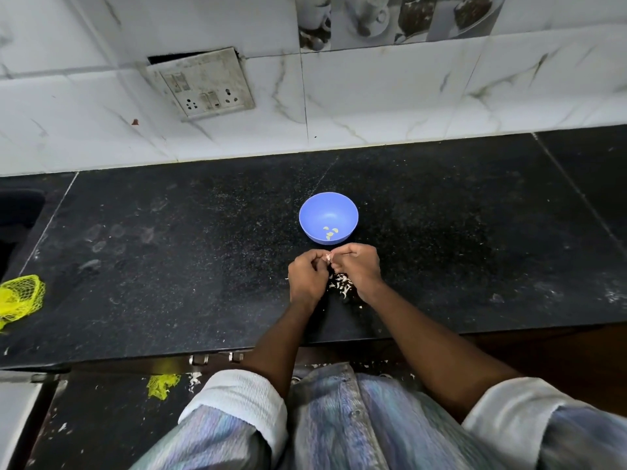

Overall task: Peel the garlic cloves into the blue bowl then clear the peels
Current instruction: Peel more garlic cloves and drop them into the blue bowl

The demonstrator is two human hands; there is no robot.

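Garlic clove [328, 256]: pinched between left hand [306, 279] and right hand [360, 266] for peeling. Blue bowl [328, 212]: just beyond, catching cloves. Peels [341, 285]: heaped beneath.

No legible text, labels, brands or numbers anywhere

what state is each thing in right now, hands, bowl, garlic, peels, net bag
left hand: fingers curled, pinching the garlic clove
right hand: fingers curled, pinching the same clove
garlic clove: held between both hands, above the counter
blue bowl: upright, a few peeled cloves inside
peels: loose pile on the counter under the hands
yellow net bag: lying at the counter's left edge
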